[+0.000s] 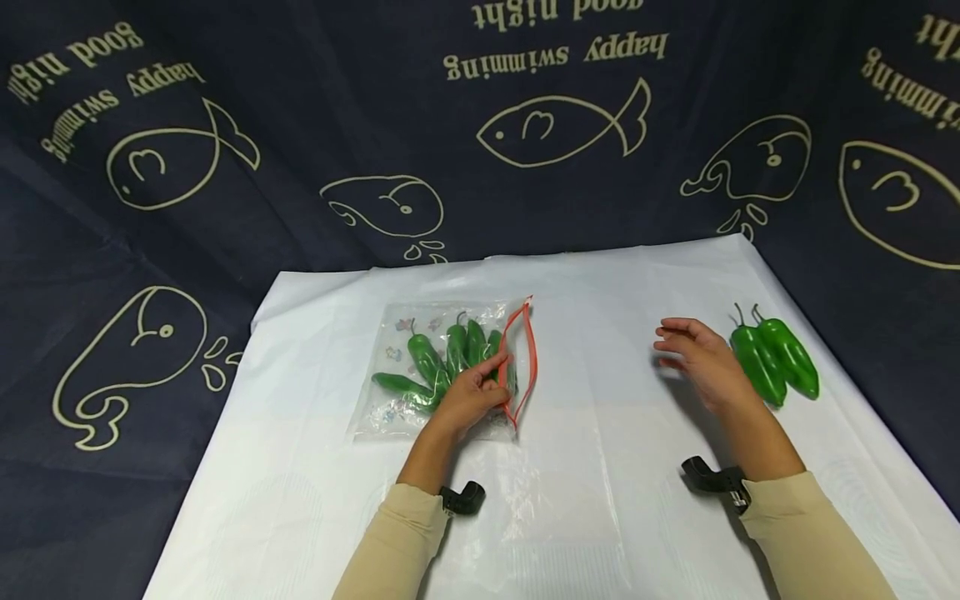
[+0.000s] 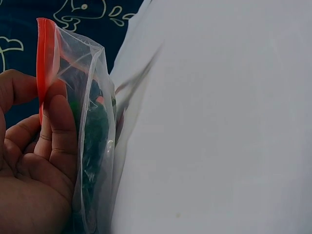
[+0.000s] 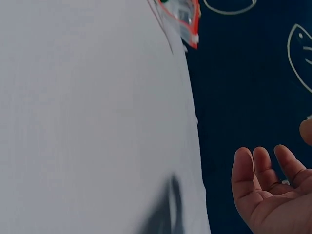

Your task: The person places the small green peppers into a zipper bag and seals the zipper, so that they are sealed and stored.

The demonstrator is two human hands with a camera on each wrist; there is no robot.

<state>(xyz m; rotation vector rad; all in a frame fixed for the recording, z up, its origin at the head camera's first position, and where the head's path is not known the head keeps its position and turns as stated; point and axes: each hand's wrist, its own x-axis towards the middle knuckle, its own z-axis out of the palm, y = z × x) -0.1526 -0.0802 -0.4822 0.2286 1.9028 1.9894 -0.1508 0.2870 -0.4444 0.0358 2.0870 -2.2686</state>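
A clear zip bag (image 1: 388, 329) with a red zip strip (image 1: 533, 350) lies at the table's middle-left, and its mouth gapes to the right. Several green peppers (image 1: 427, 358) are inside it. My left hand (image 1: 467, 402) pinches the near lip of the mouth by the red strip; the left wrist view has the fingers (image 2: 62, 122) against the plastic. Over at the right, my right hand (image 1: 701, 358) is raised above the table, holding nothing, its fingers loosely bent. Just beyond it, two green peppers (image 1: 787, 354) lie side by side.
A white cloth (image 1: 585, 492) covers the table. Behind and beside it hangs a dark blue curtain (image 1: 375, 108) printed with fish, whales and lettering. A black strap mount sits on each wrist, at the left cuff (image 1: 465, 498) and the right cuff (image 1: 712, 477).
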